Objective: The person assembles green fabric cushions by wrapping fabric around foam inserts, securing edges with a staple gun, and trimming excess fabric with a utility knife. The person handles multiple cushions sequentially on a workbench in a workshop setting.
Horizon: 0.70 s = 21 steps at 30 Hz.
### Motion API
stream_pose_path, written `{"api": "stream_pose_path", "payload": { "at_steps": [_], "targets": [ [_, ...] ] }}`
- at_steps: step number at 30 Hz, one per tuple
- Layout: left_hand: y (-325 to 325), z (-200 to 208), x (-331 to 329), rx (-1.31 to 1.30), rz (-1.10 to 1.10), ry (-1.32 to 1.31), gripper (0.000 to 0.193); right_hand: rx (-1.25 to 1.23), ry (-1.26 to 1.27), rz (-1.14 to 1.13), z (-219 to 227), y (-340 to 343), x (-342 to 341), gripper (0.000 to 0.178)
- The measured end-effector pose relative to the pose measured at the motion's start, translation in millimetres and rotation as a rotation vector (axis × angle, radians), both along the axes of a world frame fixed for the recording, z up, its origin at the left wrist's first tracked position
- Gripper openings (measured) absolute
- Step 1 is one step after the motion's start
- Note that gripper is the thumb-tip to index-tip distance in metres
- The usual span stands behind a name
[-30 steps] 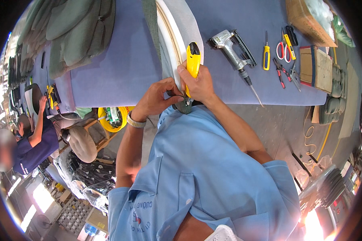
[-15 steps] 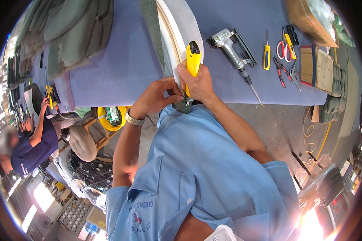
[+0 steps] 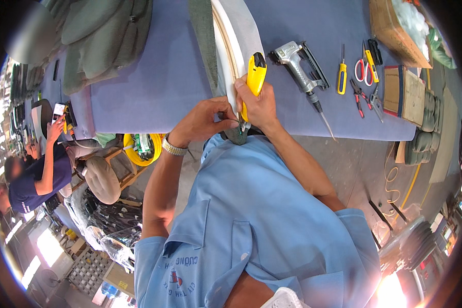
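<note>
A long curved upholstered piece, with dark grey-green fabric along one side and a white edge, runs from the table's far side toward my body. Its near end rests against my shirt. Wrapped around a yellow utility knife, my right hand points the blade end down at that near tip. My left hand, with a metal watch on the wrist, pinches the fabric at the same tip, close beside the blade. Fingers partly hide the exact cutting spot.
Right of the piece lie a staple gun with its hose fitting, a yellow screwdriver, scissors and red-handled pliers. Cardboard boxes stand at the right edge. Grey cushions are piled far left. A co-worker works at left.
The view has shifted slightly, moving the table things a little right. Both hands keep their holds at the tip. At left, the co-worker's raised hand now shows a small white thing.
</note>
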State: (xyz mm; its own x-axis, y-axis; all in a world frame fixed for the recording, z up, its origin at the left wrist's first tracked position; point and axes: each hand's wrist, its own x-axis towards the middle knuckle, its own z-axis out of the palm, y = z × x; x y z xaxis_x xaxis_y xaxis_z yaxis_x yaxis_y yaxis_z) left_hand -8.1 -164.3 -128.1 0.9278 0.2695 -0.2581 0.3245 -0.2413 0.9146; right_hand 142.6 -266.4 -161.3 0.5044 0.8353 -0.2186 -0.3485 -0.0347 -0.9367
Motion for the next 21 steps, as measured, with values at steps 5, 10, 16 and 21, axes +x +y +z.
{"api": "stream_pose_path", "payload": {
  "at_steps": [5, 10, 16, 21],
  "targets": [
    [0.7, 1.3, 1.9, -0.010, -0.028, -0.096, 0.014, -0.054, -0.012, 0.011, 1.1, 2.4, 2.1, 0.024],
    [2.8, -13.7, -2.2, -0.011, -0.056, -0.120, 0.016, -0.057, -0.023, -0.020, -11.9, 3.0, 3.8, 0.026],
    [2.9, -4.2, -7.0, -0.056, -0.036, -0.091, 0.016, 0.016, 0.051, -0.034, -13.5, 7.9, 3.8, 0.024],
    [3.8, -15.8, -17.5, -0.084, -0.060, -0.122, 0.016, 0.032, 0.042, -0.040, -11.2, 9.5, 3.1, 0.020]
  ]
}}
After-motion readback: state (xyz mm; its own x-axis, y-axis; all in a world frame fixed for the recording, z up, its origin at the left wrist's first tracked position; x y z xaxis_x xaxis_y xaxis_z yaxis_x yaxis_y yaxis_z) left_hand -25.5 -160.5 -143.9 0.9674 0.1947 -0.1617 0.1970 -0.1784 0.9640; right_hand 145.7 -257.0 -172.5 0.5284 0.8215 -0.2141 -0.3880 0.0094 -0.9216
